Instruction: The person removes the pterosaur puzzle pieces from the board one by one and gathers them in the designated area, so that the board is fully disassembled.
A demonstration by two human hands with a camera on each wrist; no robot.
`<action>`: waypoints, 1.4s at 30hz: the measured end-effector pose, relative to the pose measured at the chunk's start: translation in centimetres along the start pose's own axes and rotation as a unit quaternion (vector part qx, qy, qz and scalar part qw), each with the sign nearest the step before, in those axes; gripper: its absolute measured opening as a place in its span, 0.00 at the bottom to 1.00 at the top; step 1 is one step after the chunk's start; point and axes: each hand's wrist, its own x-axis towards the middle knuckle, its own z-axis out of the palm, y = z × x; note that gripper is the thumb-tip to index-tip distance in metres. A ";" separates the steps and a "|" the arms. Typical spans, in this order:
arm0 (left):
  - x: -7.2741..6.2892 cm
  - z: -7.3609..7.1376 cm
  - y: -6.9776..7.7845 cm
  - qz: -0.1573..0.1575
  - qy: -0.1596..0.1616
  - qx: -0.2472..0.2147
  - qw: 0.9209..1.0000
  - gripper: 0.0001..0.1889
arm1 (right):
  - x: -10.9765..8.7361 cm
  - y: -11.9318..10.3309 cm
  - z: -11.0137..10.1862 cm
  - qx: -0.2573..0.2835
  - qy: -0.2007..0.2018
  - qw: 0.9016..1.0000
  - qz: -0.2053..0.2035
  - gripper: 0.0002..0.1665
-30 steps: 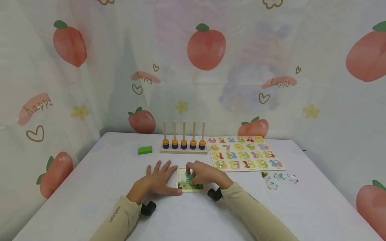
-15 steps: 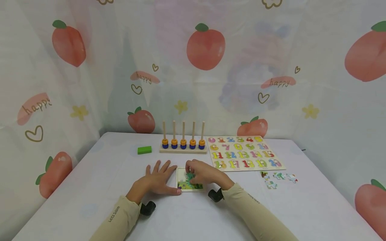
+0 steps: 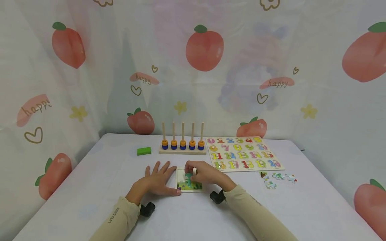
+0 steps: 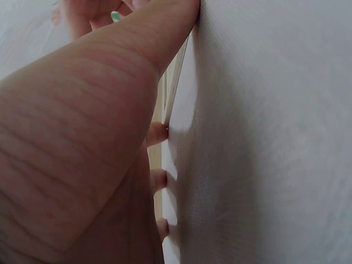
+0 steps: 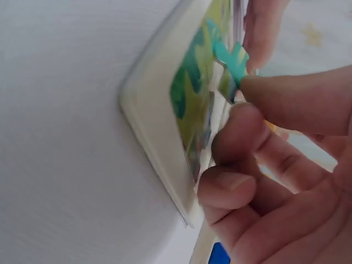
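One white table (image 3: 187, 217) carries one number board (image 3: 247, 170) and one wooden stand (image 3: 182, 152) with five pegs (image 3: 182, 131). Two hands follow: the left hand (image 3: 158, 180), fingers spread apart beside one puzzle tray (image 5: 146, 104), and the right hand (image 3: 207, 173) over it. Then come one green block (image 3: 144, 151), four loose pieces (image 3: 278, 176) and one teal piece (image 5: 236, 63), clamped between right thumb and forefinger, tilted above the tray.

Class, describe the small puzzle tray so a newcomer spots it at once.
On the white table, find the number board, then look left and closer. There lies the puzzle tray, the left hand spread at its left edge, the right hand above pinching a teal piece. Unlike the larger number board, it shows a green picture inside a pale rim.
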 end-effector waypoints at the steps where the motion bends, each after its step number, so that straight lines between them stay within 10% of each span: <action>1: 0.0 0.0 0.0 0.001 0.000 0.000 1.000 0.61 | 0.0 0.0 0.1 0.001 0.004 1.000 0.000 0.14; 42: -1.6 -1.4 1.4 -0.012 -0.007 0.004 1.000 0.58 | -6.0 2.4 -3.4 0.061 0.131 0.988 0.051 0.05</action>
